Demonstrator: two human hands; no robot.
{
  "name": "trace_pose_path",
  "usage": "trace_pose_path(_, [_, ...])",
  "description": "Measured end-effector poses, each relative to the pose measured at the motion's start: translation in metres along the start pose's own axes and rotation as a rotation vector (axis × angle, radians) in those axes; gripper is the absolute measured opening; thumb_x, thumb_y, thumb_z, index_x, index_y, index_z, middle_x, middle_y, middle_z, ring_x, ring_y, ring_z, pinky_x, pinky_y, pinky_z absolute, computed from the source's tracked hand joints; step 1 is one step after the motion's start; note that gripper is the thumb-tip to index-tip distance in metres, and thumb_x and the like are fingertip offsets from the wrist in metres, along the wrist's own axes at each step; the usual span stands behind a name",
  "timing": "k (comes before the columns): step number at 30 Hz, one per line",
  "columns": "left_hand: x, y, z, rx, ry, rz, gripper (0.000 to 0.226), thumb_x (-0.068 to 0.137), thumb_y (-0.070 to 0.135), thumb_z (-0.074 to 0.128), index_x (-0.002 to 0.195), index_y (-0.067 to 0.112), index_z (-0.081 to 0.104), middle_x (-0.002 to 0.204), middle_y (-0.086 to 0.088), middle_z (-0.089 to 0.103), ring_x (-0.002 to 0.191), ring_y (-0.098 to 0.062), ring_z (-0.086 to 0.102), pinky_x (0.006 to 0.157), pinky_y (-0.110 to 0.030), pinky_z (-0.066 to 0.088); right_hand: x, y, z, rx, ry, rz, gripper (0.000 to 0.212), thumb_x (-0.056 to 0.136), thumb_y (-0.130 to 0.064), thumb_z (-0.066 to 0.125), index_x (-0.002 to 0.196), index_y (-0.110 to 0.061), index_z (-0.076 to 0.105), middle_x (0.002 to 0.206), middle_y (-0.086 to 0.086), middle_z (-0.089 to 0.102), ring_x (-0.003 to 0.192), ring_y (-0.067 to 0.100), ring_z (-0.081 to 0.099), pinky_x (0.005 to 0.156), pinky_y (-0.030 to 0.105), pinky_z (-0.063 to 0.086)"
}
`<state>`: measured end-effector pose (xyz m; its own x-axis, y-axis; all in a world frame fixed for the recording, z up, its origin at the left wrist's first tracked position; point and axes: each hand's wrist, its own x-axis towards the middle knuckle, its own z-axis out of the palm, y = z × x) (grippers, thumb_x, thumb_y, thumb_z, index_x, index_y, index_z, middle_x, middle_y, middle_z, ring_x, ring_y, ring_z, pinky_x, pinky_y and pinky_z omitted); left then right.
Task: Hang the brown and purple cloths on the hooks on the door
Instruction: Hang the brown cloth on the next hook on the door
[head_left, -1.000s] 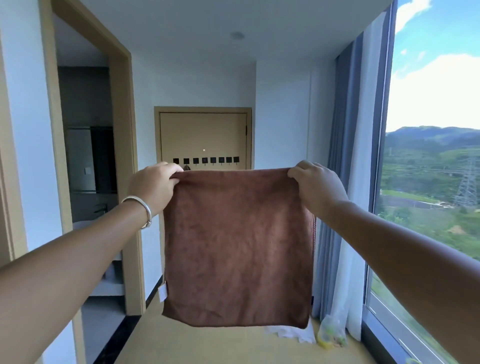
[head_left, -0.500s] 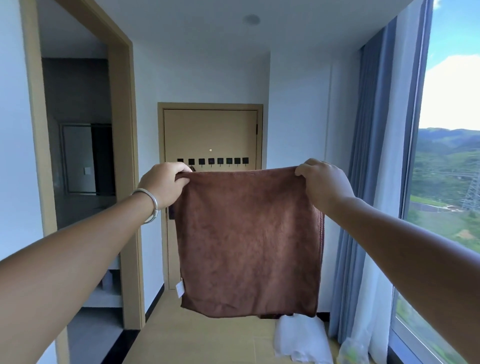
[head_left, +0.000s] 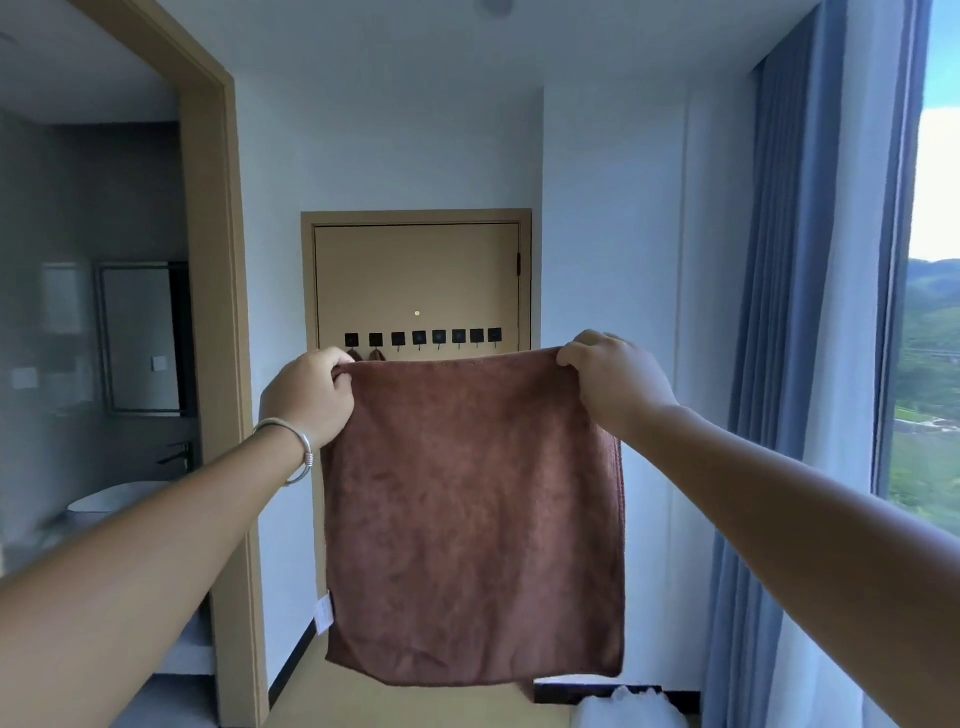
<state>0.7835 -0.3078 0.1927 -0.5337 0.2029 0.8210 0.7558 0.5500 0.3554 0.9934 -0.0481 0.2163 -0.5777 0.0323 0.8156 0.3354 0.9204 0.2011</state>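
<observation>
Head view, Inspector: report the hands first.

Onlooker: Both are raised at arm's length and set well apart. Left hand (head_left: 311, 397) pinches the top left corner of the brown cloth (head_left: 475, 519); right hand (head_left: 615, 387) pinches the top right corner. A metal bangle (head_left: 293, 449) sits on the left wrist.

Inspector: Condition of the cloth?

Onlooker: It hangs flat and square between the two grips, top edge nearly level and slightly slack, a white label (head_left: 324, 613) at its lower left edge. I judge it light, soft and limp, a plush weave that should not slip. Corner grips suit it; release one and it will likely fold on itself. I see no hanging loop from here.

Inspector: Location against the target?

Onlooker: In mid-air, well short of the door (head_left: 415, 275). The row of hooks (head_left: 420, 338) shows just above the cloth's top edge. Something brown already hangs from the two leftmost hooks; the rest look free. No purple cloth is in sight.

Inspector: Room to move?

Onlooker: The passage ahead looks open. Doorway frame (head_left: 218, 312) on the left, blue curtain (head_left: 779, 364) and window on the right, white bundle (head_left: 631, 706) on the floor low right, a possible trip point.
</observation>
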Motion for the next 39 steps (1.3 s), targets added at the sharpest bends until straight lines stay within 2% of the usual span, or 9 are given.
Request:
trace_pose_path(4, [0.028, -0.008, 0.05, 0.127, 0.103, 0.06, 0.018, 0.085, 0.012, 0.052, 0.086, 0.021, 0.067, 0.093, 0.0, 0.061, 0.094, -0.028, 0.054, 0.079, -0.041, 0.046, 0.029, 0.026, 0.047, 0.001, -0.006, -0.038, 0.042, 0.084, 0.004, 0.045, 0.11, -0.021, 0.065, 0.106, 0.001, 0.062, 0.096, 0.023, 0.058, 0.073, 0.029, 0.047])
trace_pose_path(8, [0.057, -0.018, 0.095, 0.241, 0.16, 0.087, 0.02, 0.081, 0.007, 0.056, 0.084, 0.019, 0.072, 0.09, -0.004, 0.058, 0.089, -0.031, 0.049, 0.078, -0.039, 0.039, 0.055, 0.046, 0.096, 0.015, -0.007, -0.032, 0.042, 0.086, 0.004, 0.044, 0.112, -0.021, 0.065, 0.108, 0.001, 0.062, 0.098, 0.022, 0.058, 0.074, 0.029, 0.046])
trace_pose_path(15, [0.113, -0.053, 0.176, 0.339, -0.003, -0.028, 0.024, 0.085, 0.011, 0.051, 0.083, 0.029, 0.067, 0.087, 0.008, 0.042, 0.073, -0.023, 0.054, 0.059, -0.028, 0.035, 0.106, 0.063, 0.19, -0.005, -0.052, -0.027, 0.042, 0.087, 0.003, 0.043, 0.114, -0.021, 0.064, 0.111, 0.001, 0.061, 0.1, 0.022, 0.057, 0.078, 0.03, 0.047])
trace_pose_path(20, [0.167, -0.1, 0.228, 0.36, -0.067, -0.055, 0.021, 0.081, 0.01, 0.05, 0.075, 0.021, 0.067, 0.078, 0.002, 0.064, 0.069, -0.025, 0.059, 0.056, -0.027, 0.041, 0.153, 0.06, 0.265, -0.025, -0.073, -0.028, 0.044, 0.084, 0.003, 0.044, 0.113, -0.024, 0.063, 0.112, -0.001, 0.06, 0.1, 0.021, 0.057, 0.076, 0.03, 0.048])
trace_pose_path(23, [0.203, -0.134, 0.256, 0.38, -0.121, -0.058, 0.021, 0.082, 0.011, 0.05, 0.075, 0.019, 0.068, 0.074, -0.002, 0.067, 0.067, -0.025, 0.061, 0.053, -0.025, 0.041, 0.187, 0.054, 0.312, -0.027, -0.078, -0.028, 0.044, 0.083, 0.003, 0.045, 0.11, -0.026, 0.064, 0.111, -0.003, 0.06, 0.098, 0.021, 0.058, 0.074, 0.029, 0.048])
trace_pose_path(28, [0.252, -0.184, 0.299, 0.346, -0.127, -0.038, 0.023, 0.086, 0.014, 0.05, 0.079, 0.028, 0.067, 0.077, 0.003, 0.064, 0.069, -0.023, 0.057, 0.057, -0.026, 0.037, 0.232, 0.048, 0.387, -0.02, -0.073, -0.033, 0.043, 0.085, 0.004, 0.043, 0.107, -0.025, 0.065, 0.107, -0.002, 0.061, 0.097, 0.021, 0.057, 0.07, 0.03, 0.047])
trace_pose_path(31, [0.279, -0.207, 0.323, 0.287, -0.144, -0.04, 0.025, 0.083, 0.011, 0.048, 0.081, 0.028, 0.066, 0.079, 0.003, 0.064, 0.071, -0.022, 0.056, 0.058, -0.027, 0.037, 0.26, 0.045, 0.426, -0.007, -0.069, -0.011, 0.042, 0.084, 0.004, 0.044, 0.107, -0.025, 0.065, 0.105, -0.003, 0.061, 0.094, 0.021, 0.058, 0.062, 0.026, 0.037])
trace_pose_path(35, [0.312, -0.237, 0.358, 0.238, -0.161, -0.044, 0.026, 0.079, 0.01, 0.045, 0.081, 0.027, 0.064, 0.08, 0.003, 0.063, 0.074, -0.022, 0.056, 0.06, -0.028, 0.038, 0.296, 0.048, 0.48, 0.019, -0.061, 0.007, 0.043, 0.081, 0.004, 0.045, 0.106, -0.025, 0.066, 0.098, -0.002, 0.06, 0.086, 0.023, 0.057, 0.06, 0.027, 0.038])
trace_pose_path(39, [0.346, -0.267, 0.404, 0.256, -0.167, -0.062, 0.024, 0.078, 0.009, 0.046, 0.077, 0.024, 0.065, 0.079, 0.0, 0.064, 0.076, -0.024, 0.058, 0.063, -0.03, 0.045, 0.332, 0.055, 0.546, 0.038, -0.044, -0.018, 0.043, 0.082, 0.004, 0.047, 0.109, -0.023, 0.067, 0.103, -0.001, 0.061, 0.091, 0.023, 0.059, 0.062, 0.026, 0.034])
